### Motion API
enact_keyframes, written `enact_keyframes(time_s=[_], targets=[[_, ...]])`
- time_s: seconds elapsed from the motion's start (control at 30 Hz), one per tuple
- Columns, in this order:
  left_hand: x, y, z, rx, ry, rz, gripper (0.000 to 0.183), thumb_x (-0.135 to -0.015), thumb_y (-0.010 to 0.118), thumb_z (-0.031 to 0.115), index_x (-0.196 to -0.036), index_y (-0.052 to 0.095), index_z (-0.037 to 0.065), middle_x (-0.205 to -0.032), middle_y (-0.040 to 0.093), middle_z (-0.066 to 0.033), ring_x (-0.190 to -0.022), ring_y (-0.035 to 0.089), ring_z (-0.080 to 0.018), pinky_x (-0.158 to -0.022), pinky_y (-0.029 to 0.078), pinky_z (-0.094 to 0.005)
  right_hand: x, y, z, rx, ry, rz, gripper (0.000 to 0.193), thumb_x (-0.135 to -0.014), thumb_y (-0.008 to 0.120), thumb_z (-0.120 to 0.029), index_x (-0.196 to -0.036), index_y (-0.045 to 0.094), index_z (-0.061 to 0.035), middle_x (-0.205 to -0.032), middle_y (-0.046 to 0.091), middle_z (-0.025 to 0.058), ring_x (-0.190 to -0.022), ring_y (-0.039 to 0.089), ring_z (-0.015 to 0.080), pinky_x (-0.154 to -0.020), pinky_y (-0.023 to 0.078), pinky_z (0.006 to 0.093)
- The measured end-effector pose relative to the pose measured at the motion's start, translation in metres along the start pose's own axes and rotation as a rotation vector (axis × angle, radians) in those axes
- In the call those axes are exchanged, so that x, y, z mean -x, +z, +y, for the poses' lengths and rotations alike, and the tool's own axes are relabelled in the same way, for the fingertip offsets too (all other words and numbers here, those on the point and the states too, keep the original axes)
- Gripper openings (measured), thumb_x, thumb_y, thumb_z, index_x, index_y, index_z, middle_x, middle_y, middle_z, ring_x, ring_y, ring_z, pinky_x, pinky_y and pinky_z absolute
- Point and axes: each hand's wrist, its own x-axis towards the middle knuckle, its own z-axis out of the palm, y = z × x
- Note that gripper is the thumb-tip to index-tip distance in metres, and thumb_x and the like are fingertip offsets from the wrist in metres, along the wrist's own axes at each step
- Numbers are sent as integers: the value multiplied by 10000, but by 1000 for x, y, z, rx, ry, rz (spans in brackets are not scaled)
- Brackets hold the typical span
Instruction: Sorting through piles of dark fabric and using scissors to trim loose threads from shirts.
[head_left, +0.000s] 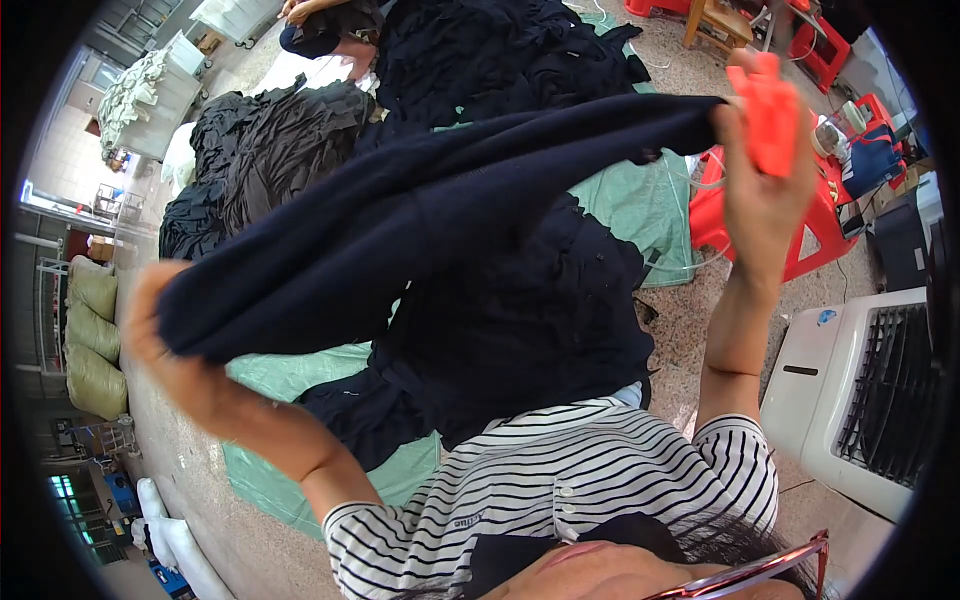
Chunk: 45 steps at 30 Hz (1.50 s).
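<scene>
A dark navy piece of clothing [430, 215] is stretched in the air between my two hands, higher on the right. My left hand [165, 320] is closed round its lower left end, somewhat blurred. At the upper right, my right hand [760, 215] pinches the other end between thumb and fingers. Against the fingers of that hand sits a bright orange-red object [770, 115]; its kind is not clear. Below the stretched cloth, more dark navy clothing [520, 320] lies over my lap and hides my legs.
Heaps of navy clothing [500, 60] and dark grey clothing [290, 150] lie ahead on green sheeting [640, 200]. A red stool [820, 230] and a white air cooler [830, 370] stand on the right. Another person's arm [355, 55] shows at the far top. Stuffed sacks [95, 340] line the left.
</scene>
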Motion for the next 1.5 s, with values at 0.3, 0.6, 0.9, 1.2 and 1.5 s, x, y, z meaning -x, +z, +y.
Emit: enact_keyframes(time_s=[0.3, 0.6, 0.9, 1.2, 1.5], targets=[[-41, 20, 17, -229, -42, -174, 238, -746, 728, 109, -964, 691, 20, -851, 670, -1, -775, 592, -115, -733, 481, -278, -20, -14, -19, 178, -23, -106, 346, -916, 710, -65, -1246, 611, -47, -1143, 710, 102, -1031, 665, 172, -921, 512, 302], [92, 235, -162, -558, 236, -183, 261, -835, 708, 132, -1092, 682, 102, -1229, 615, -111, -1084, 593, -316, -927, 475, -418, 140, 37, 117, 269, 511, -772, 541, -894, 675, -135, -1395, 486, -211, -1012, 670, 254, -961, 624, 477, -777, 503, 522], [64, 328, -80, 202, 60, -900, 193, -833, 696, 36, -1026, 713, 47, -948, 607, -112, -890, 624, -297, -787, 506, -374, 136, -20, 48, 413, 687, -871, 501, -906, 705, -257, -1377, 551, -187, -1015, 631, 158, -1000, 619, 347, -841, 489, 410], [77, 342, -93, 209, -193, -852, 211, -764, 682, 16, -972, 717, 29, -799, 633, -105, -708, 644, -220, -687, 529, -315, 104, -59, -5, 434, 514, -1018, 337, -850, 742, -368, -1003, 635, -87, -800, 674, 131, -716, 653, 353, -618, 485, 421], [84, 339, -92, 123, -293, -824, 86, -727, 692, 45, -776, 662, -18, -795, 626, -128, -714, 649, -237, -697, 530, -342, 105, -49, -10, 463, 398, -1080, 390, -861, 712, -450, -876, 549, -96, -610, 614, 125, -564, 621, 352, -509, 441, 449]])
